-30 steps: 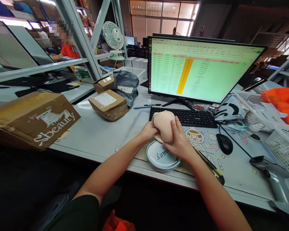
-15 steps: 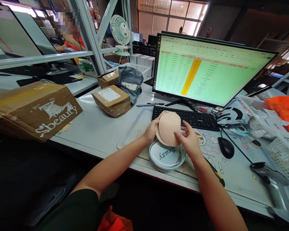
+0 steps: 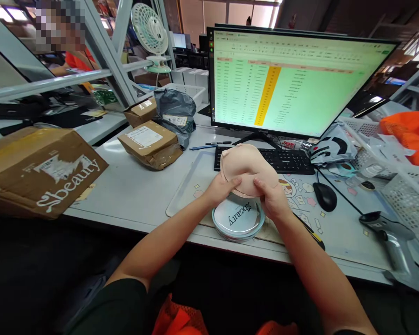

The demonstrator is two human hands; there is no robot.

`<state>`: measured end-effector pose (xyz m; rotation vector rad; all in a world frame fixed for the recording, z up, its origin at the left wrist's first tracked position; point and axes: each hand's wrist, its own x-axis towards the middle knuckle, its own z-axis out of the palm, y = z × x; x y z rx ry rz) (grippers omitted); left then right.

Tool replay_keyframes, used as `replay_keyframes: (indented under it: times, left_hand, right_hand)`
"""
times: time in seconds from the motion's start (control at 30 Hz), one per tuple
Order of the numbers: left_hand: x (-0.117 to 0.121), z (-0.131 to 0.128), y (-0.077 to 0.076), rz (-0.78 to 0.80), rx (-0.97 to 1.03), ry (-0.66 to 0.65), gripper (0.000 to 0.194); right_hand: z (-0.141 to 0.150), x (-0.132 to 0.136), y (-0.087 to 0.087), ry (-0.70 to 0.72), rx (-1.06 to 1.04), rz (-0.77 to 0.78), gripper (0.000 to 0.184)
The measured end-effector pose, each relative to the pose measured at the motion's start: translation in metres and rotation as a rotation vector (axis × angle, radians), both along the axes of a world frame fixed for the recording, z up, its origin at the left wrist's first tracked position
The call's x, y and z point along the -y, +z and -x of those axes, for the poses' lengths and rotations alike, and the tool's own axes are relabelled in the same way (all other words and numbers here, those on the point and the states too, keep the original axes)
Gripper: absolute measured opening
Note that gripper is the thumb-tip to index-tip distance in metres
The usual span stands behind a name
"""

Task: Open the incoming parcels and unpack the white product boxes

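Observation:
Between both hands is a soft beige bra pad point(image 3: 247, 165), rounded and dented in its middle, held up above the desk. My left hand point(image 3: 221, 190) grips its lower left edge, the thumb lying on the front. On the lower right edge my right hand point(image 3: 274, 199) closes, thumb also in front and fingers hidden behind. Whether one pad or two lie together I cannot tell. Just below sits a round, pale-blue-rimmed case point(image 3: 235, 217) with "Sbeauty" on its clear-looking top.
Behind the hands stand a keyboard point(image 3: 293, 163) and a monitor point(image 3: 300, 88). A mouse point(image 3: 324, 196), barcode scanner point(image 3: 393, 246), yellow-black cutter point(image 3: 316, 237) and white basket point(image 3: 408, 195) lie right. Cardboard boxes point(image 3: 150, 144) and a grey plastic parcel point(image 3: 178, 114) sit left. A co-worker point(image 3: 73, 58) is beyond the rack.
My right hand has shifted from the pad's side to its lower edge. Both thumbs now press the front, and the pad has turned and bent, showing a dent. The view has shifted slightly.

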<state>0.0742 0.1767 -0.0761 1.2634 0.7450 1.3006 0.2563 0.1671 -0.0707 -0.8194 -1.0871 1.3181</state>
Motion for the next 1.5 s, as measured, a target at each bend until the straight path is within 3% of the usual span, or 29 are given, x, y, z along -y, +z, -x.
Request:
replay_keyframes:
  times: [0.13, 0.2, 0.27, 0.47, 0.63, 0.73, 0.83, 0.93, 1.03, 1.17, 1.27, 1.37, 1.5]
  left_hand:
    - [-0.003, 0.016, 0.003, 0.038, -0.523, -0.273, 0.067]
    - [-0.007, 0.022, 0.001, 0.135, -0.643, -0.394, 0.057]
    - [-0.012, 0.024, -0.004, 0.217, -0.63, -0.439, 0.051]
    - [-0.021, 0.026, -0.009, 0.18, -0.589, -0.38, 0.049]
    - [0.004, 0.03, 0.019, -0.096, -0.831, -0.093, 0.072]
    - [0.042, 0.024, 0.037, -0.235, -1.132, -0.188, 0.096]
    - [0.076, 0.014, 0.043, -0.318, -1.437, -0.314, 0.118]
    - [0.085, 0.014, 0.037, -0.325, -1.533, -0.273, 0.113]
    - [0.07, 0.033, 0.024, -0.212, -1.261, -0.143, 0.1]
    - [0.043, 0.064, 0.004, 0.176, -0.329, 0.061, 0.082]
    - [0.028, 0.064, 0.001, 0.309, 0.291, 0.153, 0.07]
    - [0.01, 0.04, 0.01, 0.326, 0.533, 0.124, 0.064]
    - [-0.018, 0.004, 0.022, 0.281, 0.633, 0.165, 0.054]
  right_hand:
    - [-0.012, -0.015, 0.004, -0.382, -0.103, -0.05, 0.051]
    - [-0.017, -0.022, 0.005, -0.458, -0.195, -0.045, 0.053]
    - [-0.018, -0.026, 0.005, -0.465, -0.222, -0.034, 0.053]
    - [-0.014, -0.027, -0.004, -0.45, -0.172, -0.027, 0.053]
    - [-0.013, -0.033, -0.011, -0.481, -0.172, -0.041, 0.052]
    - [-0.014, -0.038, -0.014, -0.537, -0.165, -0.016, 0.051]
    - [-0.015, -0.041, -0.013, -0.571, -0.162, -0.008, 0.052]
    - [-0.015, -0.039, -0.01, -0.58, -0.158, -0.018, 0.05]
    - [-0.015, -0.036, -0.005, -0.584, -0.154, -0.037, 0.05]
    - [-0.018, -0.034, 0.002, -0.622, -0.217, -0.066, 0.056]
    - [-0.022, -0.033, 0.007, -0.655, -0.266, -0.143, 0.062]
    - [-0.025, -0.025, 0.01, -0.647, -0.201, -0.259, 0.06]
    - [-0.025, -0.005, 0.009, -0.611, 0.085, -0.435, 0.048]
